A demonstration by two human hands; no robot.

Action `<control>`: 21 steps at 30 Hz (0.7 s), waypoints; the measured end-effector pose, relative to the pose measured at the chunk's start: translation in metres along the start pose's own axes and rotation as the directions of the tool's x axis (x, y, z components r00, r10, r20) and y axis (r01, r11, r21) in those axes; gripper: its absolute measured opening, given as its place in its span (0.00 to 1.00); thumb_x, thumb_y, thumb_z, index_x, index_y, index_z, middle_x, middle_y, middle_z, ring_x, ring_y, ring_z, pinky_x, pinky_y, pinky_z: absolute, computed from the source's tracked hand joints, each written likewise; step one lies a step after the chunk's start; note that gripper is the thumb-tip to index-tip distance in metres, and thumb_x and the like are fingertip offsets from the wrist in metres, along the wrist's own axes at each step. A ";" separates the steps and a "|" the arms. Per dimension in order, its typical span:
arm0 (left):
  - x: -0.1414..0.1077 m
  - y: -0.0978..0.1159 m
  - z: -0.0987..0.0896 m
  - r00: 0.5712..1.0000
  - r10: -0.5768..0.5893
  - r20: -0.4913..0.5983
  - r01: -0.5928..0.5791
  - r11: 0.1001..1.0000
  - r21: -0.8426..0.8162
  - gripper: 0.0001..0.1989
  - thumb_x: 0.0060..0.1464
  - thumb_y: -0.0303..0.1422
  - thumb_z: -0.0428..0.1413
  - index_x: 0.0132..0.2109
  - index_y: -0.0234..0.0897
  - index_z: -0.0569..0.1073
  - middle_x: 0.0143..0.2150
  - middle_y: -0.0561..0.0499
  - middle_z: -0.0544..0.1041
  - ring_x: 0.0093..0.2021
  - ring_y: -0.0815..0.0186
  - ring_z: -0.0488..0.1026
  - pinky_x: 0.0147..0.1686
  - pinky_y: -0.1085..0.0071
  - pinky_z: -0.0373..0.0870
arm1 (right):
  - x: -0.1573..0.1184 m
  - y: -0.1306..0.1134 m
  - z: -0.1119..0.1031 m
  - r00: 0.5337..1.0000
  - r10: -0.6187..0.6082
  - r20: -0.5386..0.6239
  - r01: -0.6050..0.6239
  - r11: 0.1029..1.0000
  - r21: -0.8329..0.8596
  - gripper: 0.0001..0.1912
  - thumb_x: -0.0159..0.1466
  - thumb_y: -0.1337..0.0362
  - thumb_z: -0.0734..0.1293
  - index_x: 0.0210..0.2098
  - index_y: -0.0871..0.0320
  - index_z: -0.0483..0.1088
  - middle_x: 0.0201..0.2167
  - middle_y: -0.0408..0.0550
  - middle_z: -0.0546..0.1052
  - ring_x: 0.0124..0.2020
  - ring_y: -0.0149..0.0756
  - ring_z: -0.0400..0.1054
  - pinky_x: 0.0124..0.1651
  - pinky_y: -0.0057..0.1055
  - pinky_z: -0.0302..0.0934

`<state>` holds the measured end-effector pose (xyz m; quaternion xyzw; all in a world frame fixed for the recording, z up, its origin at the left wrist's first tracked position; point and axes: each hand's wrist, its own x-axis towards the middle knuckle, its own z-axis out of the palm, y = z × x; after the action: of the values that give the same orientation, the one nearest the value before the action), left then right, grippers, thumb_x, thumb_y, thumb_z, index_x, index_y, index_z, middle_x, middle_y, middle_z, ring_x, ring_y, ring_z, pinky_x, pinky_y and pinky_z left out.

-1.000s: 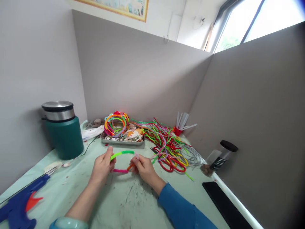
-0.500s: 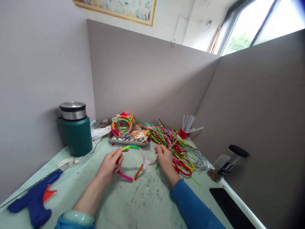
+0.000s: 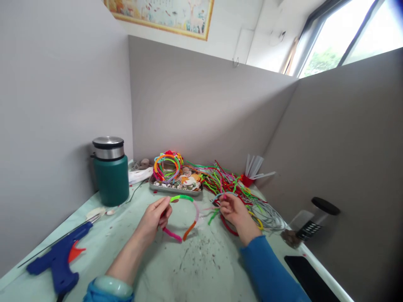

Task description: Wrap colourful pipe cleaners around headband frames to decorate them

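Note:
My left hand (image 3: pixel 156 217) is closed around one side of a headband (image 3: pixel 197 209) wrapped in fuzzy bands of green, pale pink, orange and magenta. The headband's two ends point down toward me, a small gap between them. To the right, my right hand (image 3: pixel 234 212) reaches to the near edge of a heap of loose pipe cleaners (image 3: pixel 220 179). Its fingertips are pinched together at a thin pipe cleaner (image 3: pixel 232 193) of pale blue; a spot of pink also shows there. The palm side of the right hand is partly hidden.
A metal tray (image 3: pixel 176 190) of shells and cutouts, finished headbands (image 3: pixel 168 165) on it, stands at the back. To the left are a green flask (image 3: pixel 111 178) and a blue glue gun (image 3: pixel 59 262). Glue sticks (image 3: pixel 253 165), a tipped jar (image 3: pixel 310 222) and a black phone (image 3: pixel 310 277) lie right.
My right hand has moved right, away from the headband and onto the pipe cleaner heap. My left hand keeps its hold on the headband. The whole view has shifted slightly.

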<state>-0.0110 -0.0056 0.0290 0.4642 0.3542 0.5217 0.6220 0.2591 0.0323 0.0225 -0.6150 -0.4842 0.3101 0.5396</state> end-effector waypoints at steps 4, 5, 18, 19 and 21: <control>0.000 0.001 -0.001 1.000 -0.003 0.024 0.003 1.000 -0.001 0.16 0.48 0.44 0.53 0.32 0.33 0.68 0.18 0.60 0.59 0.14 0.79 0.47 0.12 0.79 0.46 | -0.003 -0.020 -0.002 0.999 0.003 0.033 -0.016 0.906 0.422 0.09 0.53 0.59 0.62 0.22 0.57 0.61 0.22 0.45 0.70 0.13 0.24 0.51 0.14 0.23 0.43; 0.000 0.001 -0.001 1.000 -0.001 0.030 0.001 1.000 0.000 0.16 0.48 0.44 0.53 0.34 0.33 0.68 0.18 0.60 0.59 0.14 0.79 0.47 0.13 0.79 0.47 | -0.005 -0.023 -0.002 1.000 -0.006 -0.012 0.011 0.906 0.424 0.10 0.53 0.58 0.62 0.23 0.57 0.61 0.22 0.45 0.71 0.12 0.24 0.51 0.14 0.23 0.42; -0.001 0.002 0.001 1.000 0.002 0.007 -0.002 1.000 0.009 0.15 0.47 0.42 0.54 0.35 0.34 0.70 0.18 0.60 0.60 0.14 0.78 0.49 0.13 0.79 0.47 | -0.021 -0.010 0.015 0.860 -0.504 -0.084 0.377 0.736 -0.562 0.13 0.61 0.57 0.57 0.34 0.58 0.67 0.25 0.48 0.74 0.26 0.36 0.68 0.31 0.28 0.55; -0.001 0.002 0.001 1.000 0.001 0.009 -0.001 1.000 0.008 0.15 0.47 0.42 0.54 0.35 0.34 0.70 0.18 0.60 0.60 0.14 0.78 0.49 0.13 0.79 0.47 | -0.022 -0.011 0.016 0.857 -0.509 -0.075 0.395 0.745 -0.538 0.13 0.61 0.57 0.57 0.34 0.59 0.67 0.25 0.47 0.74 0.25 0.35 0.68 0.31 0.28 0.54; -0.001 0.002 0.001 1.000 0.000 0.010 0.000 1.000 0.010 0.15 0.46 0.43 0.55 0.34 0.34 0.71 0.17 0.60 0.60 0.14 0.78 0.50 0.14 0.78 0.47 | -0.024 -0.013 0.019 0.871 -0.487 -0.060 0.417 0.800 -0.431 0.14 0.61 0.56 0.57 0.32 0.59 0.67 0.23 0.46 0.73 0.24 0.34 0.66 0.29 0.27 0.54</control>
<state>-0.0111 -0.0070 0.0315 0.4700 0.3538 0.5175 0.6214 0.2302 0.0159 0.0268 -0.6029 -0.6233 0.0121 0.4978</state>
